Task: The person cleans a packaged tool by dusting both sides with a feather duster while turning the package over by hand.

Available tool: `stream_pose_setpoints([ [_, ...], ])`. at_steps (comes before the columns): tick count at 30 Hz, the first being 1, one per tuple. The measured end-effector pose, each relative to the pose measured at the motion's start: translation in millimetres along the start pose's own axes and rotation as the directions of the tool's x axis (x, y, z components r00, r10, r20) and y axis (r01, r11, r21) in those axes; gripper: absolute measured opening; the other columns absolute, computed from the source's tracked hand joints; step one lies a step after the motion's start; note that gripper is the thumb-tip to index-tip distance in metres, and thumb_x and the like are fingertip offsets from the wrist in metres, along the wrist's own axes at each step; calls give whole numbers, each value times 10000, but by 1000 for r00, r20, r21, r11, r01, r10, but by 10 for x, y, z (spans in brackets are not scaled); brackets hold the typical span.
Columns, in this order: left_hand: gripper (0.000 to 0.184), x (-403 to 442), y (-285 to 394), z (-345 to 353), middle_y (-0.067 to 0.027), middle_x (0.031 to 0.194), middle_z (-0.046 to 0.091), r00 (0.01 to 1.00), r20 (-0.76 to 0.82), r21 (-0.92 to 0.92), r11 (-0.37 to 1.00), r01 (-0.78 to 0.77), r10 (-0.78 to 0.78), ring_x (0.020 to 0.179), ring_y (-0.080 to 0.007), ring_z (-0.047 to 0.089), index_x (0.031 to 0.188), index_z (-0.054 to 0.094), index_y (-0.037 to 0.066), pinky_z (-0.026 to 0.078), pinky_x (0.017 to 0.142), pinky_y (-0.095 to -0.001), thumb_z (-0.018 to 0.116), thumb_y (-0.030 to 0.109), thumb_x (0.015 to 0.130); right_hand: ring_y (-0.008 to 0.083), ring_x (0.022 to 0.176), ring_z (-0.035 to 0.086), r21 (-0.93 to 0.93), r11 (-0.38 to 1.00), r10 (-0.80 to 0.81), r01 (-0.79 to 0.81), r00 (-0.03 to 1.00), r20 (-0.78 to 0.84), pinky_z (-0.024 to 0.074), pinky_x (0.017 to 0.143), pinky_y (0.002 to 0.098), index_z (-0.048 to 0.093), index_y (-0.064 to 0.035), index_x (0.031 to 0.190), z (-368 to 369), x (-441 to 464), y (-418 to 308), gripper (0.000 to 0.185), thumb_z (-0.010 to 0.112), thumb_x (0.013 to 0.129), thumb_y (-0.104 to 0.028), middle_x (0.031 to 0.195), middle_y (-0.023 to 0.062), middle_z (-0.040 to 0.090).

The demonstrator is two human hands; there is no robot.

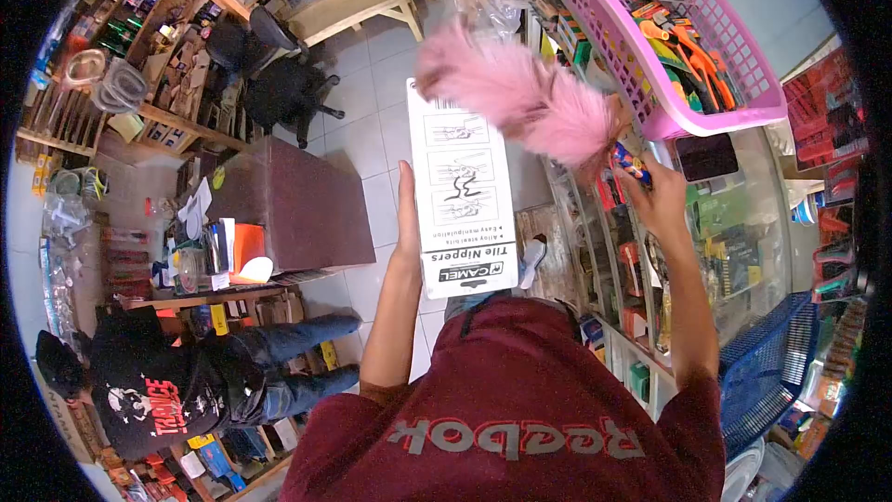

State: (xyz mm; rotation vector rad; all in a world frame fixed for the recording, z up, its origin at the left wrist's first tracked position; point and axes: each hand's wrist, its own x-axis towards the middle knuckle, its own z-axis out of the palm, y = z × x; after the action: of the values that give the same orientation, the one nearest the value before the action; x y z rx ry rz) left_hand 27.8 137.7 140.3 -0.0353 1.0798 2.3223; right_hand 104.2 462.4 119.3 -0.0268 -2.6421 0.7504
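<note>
My left hand (407, 223) is closed on the edge of a tile nippers pack (465, 195), a long white card with small drawings and upside-down lettering. In my right hand (658, 197) is the short, colourful handle of a pink feather duster (548, 107). Its fluffy head reaches left, over the far end of the pack, and is slightly blurred. Whether the feathers touch the card I cannot tell. The fingers of my left hand are mostly hidden behind the pack.
A pink basket (683, 121) of orange-handled tools stands on a glass display counter (734, 223) at right, beside a dark phone (704, 158). A blue basket (771, 372) is lower right. At left are a brown cabinet (316, 209), a black chair (283, 98) and another person (177, 381).
</note>
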Motion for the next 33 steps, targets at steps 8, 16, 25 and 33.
stream_pose_setpoints([
  [8,670,-229,-56,-122,-211,1228,529,999,-16,-144,989,45,-47,1038,-304,597,1317,412,2,529,854,-418,302,542,937,311,561,576,49,998,-29,27,999,35,439,515,348,601,-53,815,7,-22,-111,243,738,721,-231,656,126,596],
  [16,655,-247,-199,-344,-216,1282,482,969,246,-287,953,95,-23,1088,-310,567,1346,366,-3,509,888,-434,330,509,939,247,554,604,141,990,-14,4,998,69,461,527,313,617,-61,818,-67,21,-135,207,759,703,-157,637,86,611],
  [25,647,-194,-241,-279,-213,1286,479,971,235,-334,941,49,33,1078,-307,573,1345,357,-16,513,883,-430,320,492,945,341,616,600,-66,991,108,-114,991,-78,470,576,384,651,-99,760,3,39,187,152,681,622,-157,670,161,606],
  [33,640,-202,-250,-210,-210,1289,475,965,257,-340,940,37,55,1069,-303,578,1345,349,-27,517,878,-426,311,476,950,352,627,603,-94,994,-54,45,994,-92,470,567,381,651,-49,796,-255,18,392,178,627,622,-77,681,174,611],
])
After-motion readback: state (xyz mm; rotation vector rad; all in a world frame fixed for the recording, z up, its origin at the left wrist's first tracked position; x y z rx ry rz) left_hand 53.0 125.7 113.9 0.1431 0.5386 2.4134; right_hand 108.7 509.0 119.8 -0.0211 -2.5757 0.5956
